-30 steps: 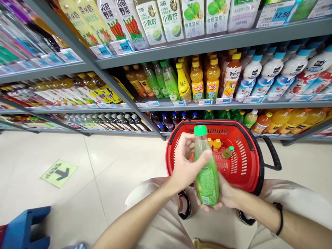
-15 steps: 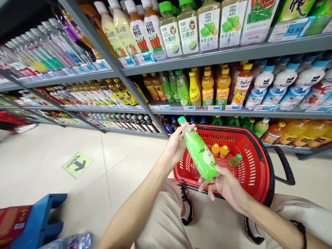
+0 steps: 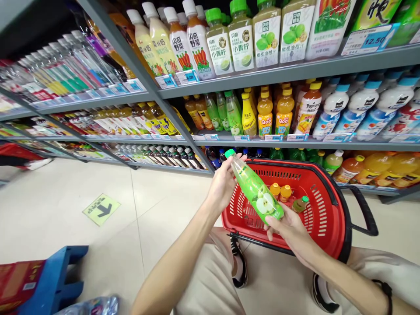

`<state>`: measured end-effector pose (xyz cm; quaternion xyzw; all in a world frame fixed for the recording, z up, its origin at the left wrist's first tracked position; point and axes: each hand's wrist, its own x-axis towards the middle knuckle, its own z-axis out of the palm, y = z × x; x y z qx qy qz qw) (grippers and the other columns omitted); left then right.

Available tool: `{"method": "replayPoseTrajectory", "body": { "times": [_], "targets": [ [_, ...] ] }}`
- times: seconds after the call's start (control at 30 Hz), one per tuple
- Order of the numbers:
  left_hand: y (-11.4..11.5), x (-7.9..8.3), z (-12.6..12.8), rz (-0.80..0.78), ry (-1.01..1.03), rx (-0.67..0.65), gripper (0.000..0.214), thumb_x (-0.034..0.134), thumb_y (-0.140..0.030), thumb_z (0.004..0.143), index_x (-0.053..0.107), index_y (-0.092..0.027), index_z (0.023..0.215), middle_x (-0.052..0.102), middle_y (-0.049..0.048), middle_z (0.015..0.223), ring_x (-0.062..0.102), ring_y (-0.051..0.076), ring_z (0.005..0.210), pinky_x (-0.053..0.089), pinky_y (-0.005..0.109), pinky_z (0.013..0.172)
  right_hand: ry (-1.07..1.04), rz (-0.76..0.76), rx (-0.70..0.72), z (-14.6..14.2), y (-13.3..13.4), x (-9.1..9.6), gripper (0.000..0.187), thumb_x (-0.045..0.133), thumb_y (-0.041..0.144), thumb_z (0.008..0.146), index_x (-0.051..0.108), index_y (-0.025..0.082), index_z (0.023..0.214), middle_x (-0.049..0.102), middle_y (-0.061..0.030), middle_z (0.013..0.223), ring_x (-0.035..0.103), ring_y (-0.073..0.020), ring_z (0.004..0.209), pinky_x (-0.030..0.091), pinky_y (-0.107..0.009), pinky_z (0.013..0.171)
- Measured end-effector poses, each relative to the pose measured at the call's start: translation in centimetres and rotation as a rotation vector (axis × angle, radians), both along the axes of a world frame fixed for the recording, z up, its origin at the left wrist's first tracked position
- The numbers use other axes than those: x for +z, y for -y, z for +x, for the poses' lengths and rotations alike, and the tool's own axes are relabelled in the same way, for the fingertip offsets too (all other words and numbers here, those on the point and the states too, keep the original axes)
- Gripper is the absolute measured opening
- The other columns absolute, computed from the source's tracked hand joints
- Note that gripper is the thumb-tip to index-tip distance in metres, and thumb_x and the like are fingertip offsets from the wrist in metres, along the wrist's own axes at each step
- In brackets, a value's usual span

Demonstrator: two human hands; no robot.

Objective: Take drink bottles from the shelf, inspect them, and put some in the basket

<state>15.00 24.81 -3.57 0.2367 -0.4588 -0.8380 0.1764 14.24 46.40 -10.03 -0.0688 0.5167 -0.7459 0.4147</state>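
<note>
A green apple drink bottle [image 3: 257, 190] with a green cap is held tilted above the red shopping basket [image 3: 331, 232]. Its neck is gripped by my left hand [image 3: 224, 178], whose fingertips go partly behind the bottle. My right hand [image 3: 288, 225] holds the base, with the thumb on the front near the bottom. The label with apple pictures faces me. Inside the basket, to the right of the bottle, are two orange-capped bottles [image 3: 285, 192] and a small green-capped bottle [image 3: 300, 204].
Shelves [image 3: 295, 70] of drinks run along the far side, with similar green bottles [image 3: 233, 114] on the middle level. The basket's black handle [image 3: 362, 212] sticks out right. A floor arrow sticker [image 3: 101, 210], blue pallet [image 3: 62, 275] and red box [image 3: 19, 282] are at left.
The bottle has turned about its length, so more of the apple label shows. My right thumb now lies across the front of its base. The view has shifted slightly.
</note>
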Motion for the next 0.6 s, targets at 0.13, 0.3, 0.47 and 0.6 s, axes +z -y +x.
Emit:
{"method": "replayPoseTrajectory", "body": {
  "times": [0.13,0.3,0.47,0.6],
  "targets": [
    [-0.1,0.0,0.3,0.036,-0.039,-0.017,0.036,0.07,-0.044,0.095,0.076,-0.019,0.12,0.071,0.0081,0.137,0.062,0.025,0.132,0.048,0.035,0.11,-0.111,0.033,-0.057,0.2,0.2,-0.7,0.069,0.095,0.043,0.069,0.051,0.021,0.117,0.069,-0.004,0.102,0.06,-0.0106,0.061,0.052,-0.026,0.054],
    [-0.3,0.2,0.8,0.043,-0.073,-0.037,0.034,0.074,-0.043,0.092,0.076,-0.02,0.117,0.074,0.0079,0.131,0.066,0.024,0.125,0.049,0.036,0.11,-0.217,0.017,-0.127,0.6,0.3,-1.3,0.067,0.096,0.034,0.067,0.053,0.024,0.118,0.068,-0.0093,0.123,0.07,-0.0226,0.104,0.06,-0.031,0.083],
    [-0.6,0.3,0.9,0.059,-0.07,-0.053,0.034,0.077,-0.043,0.087,0.077,-0.02,0.112,0.076,0.0074,0.125,0.068,0.024,0.121,0.05,0.036,0.106,-0.342,0.128,-0.147,0.5,0.1,-1.5,0.067,0.093,0.033,0.072,0.051,0.026,0.124,0.065,-0.0093,0.13,0.067,-0.0275,0.117,0.058,-0.038,0.094],
    [-0.8,0.4,0.9,0.072,-0.052,-0.055,0.031,0.079,-0.041,0.085,0.076,-0.02,0.107,0.077,0.007,0.122,0.068,0.025,0.12,0.05,0.037,0.106,-0.33,0.178,-0.137,0.3,0.0,-2.1,0.07,0.095,0.03,0.068,0.052,0.026,0.124,0.066,-0.0092,0.129,0.067,-0.0291,0.115,0.058,-0.039,0.091]
  ]
}}
